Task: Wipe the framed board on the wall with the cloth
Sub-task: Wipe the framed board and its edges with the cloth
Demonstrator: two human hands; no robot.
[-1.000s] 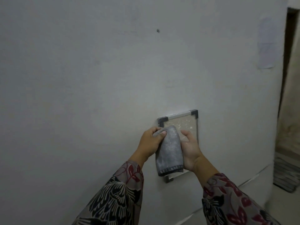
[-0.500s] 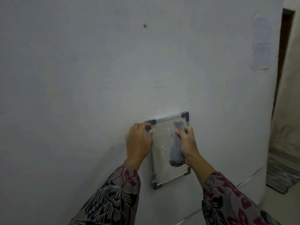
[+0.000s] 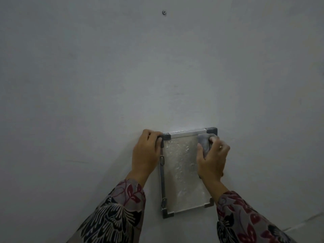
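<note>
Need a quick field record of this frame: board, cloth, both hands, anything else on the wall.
board: framed board, upright against the wall, surface streaky
cloth: grey cloth, bunched, pressed near the board's top right corner
left hand: left hand grips the board's top left corner
right hand: right hand closed on the cloth
other: small screw in the wall above

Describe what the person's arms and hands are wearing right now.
Both arms wear long, loose sleeves in a floral print: dark red flowers with black and cream leaf patterns on grey. The left hand is bare; the right hand shows a small pale ring-like mark on one finger.
</note>
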